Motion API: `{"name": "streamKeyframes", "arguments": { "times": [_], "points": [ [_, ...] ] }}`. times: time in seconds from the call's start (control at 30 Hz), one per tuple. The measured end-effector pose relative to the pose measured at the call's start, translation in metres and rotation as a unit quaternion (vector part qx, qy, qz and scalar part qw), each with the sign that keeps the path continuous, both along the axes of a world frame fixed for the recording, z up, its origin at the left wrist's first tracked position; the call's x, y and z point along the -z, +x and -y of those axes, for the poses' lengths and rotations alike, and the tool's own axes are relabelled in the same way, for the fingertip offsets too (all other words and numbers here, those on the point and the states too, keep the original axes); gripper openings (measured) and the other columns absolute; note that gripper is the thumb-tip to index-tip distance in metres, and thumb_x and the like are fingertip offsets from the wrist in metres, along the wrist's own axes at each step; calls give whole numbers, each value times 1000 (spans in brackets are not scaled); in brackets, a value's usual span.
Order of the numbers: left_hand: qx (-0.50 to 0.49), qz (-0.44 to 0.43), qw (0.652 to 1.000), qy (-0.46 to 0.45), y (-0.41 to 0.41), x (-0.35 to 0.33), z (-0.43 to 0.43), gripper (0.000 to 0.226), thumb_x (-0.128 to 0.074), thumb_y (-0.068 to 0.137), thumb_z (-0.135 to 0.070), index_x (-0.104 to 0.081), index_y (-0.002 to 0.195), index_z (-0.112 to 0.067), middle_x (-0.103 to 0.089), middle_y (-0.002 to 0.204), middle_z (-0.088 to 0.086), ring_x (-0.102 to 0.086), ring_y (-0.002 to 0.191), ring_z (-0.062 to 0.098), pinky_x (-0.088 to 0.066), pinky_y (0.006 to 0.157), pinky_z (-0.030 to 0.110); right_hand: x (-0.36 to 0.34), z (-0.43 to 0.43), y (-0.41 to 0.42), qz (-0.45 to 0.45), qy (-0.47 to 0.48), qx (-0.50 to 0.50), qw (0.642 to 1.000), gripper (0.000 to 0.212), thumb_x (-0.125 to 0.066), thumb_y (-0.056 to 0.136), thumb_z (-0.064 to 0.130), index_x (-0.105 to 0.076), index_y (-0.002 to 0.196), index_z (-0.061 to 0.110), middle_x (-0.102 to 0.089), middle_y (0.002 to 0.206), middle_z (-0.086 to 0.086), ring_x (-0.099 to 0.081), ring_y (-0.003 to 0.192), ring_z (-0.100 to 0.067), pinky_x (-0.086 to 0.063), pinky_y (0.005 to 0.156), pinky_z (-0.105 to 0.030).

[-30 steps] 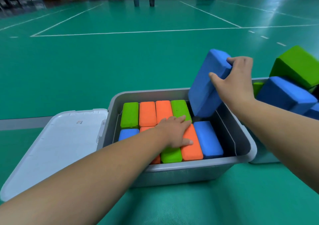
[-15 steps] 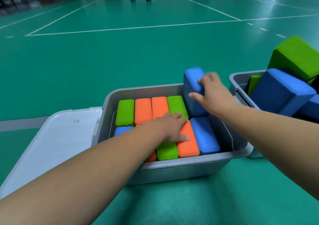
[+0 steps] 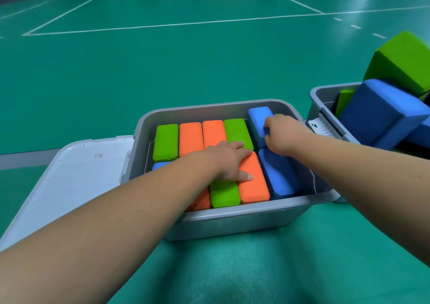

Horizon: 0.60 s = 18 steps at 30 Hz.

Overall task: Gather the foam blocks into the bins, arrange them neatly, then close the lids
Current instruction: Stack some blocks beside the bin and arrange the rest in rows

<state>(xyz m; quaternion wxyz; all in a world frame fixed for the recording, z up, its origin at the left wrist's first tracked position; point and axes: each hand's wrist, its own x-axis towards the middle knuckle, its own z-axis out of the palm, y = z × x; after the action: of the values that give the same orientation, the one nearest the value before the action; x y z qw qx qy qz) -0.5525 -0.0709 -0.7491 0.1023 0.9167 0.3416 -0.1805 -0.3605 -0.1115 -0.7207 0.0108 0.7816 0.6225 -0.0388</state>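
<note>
**While left hand (image 3: 229, 161) presses flat, right hand (image 3: 282, 134) grips a block in the bin's corner**

Near bin (image 3: 209, 108): grey, open, sits on the green floor (image 3: 162, 70). Its white lid (image 3: 76, 171) lies flat beside the left wall, touching it.

Back row, left to right: green block (image 3: 165, 141), two orange blocks (image 3: 191, 138), second green block (image 3: 237, 132). All lie level and side by side.

Corner blue block (image 3: 258, 122): back right corner of the near bin, just beside the second green block, its top higher than that row. Right hand's fingers curl over its near end and hold it.

Front row: front orange block (image 3: 253, 185), with front blue block (image 3: 279, 175) touching its right side and front green block (image 3: 224, 194) touching its left. More orange and blue show further left, mostly hidden under the left forearm.

Left hand: fingers straight, palm down, resting on the front orange block, fingertips reaching the near end of the second green block. It grips nothing.

Far bin (image 3: 325, 94): grey, just right of the near bin. A large blue block (image 3: 381, 115) and a large green block (image 3: 402, 61) are heaped above its rim, tilted. Whether the two bins touch cannot be told.
</note>
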Motion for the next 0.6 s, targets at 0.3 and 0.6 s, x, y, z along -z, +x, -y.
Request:
{"name": "streamKeyframes", "arguments": {
  "times": [0.3,0.6],
  "points": [
    [25,52,998,31,-6,-2,-9,90,-63,82,-79,-31,158,-42,-27,165,-7,-30,146,31,-34,114,56,17,-1,6,-2,-75,-53,996,57,-49,92,2,-59,145,21,-42,154,-10,-46,140,-32,-39,113,-39],
    [24,64,997,23,-9,-5,-12,89,-64,80,-80,-33,156,-46,-28,163,-9,-31,145,29,-33,114,56,13,-5,-4,-7,-45,-40,998,44,-51,95,11,-66,135,22,-52,136,-10,-58,117,-33,-50,100,-43]
  ]
}}
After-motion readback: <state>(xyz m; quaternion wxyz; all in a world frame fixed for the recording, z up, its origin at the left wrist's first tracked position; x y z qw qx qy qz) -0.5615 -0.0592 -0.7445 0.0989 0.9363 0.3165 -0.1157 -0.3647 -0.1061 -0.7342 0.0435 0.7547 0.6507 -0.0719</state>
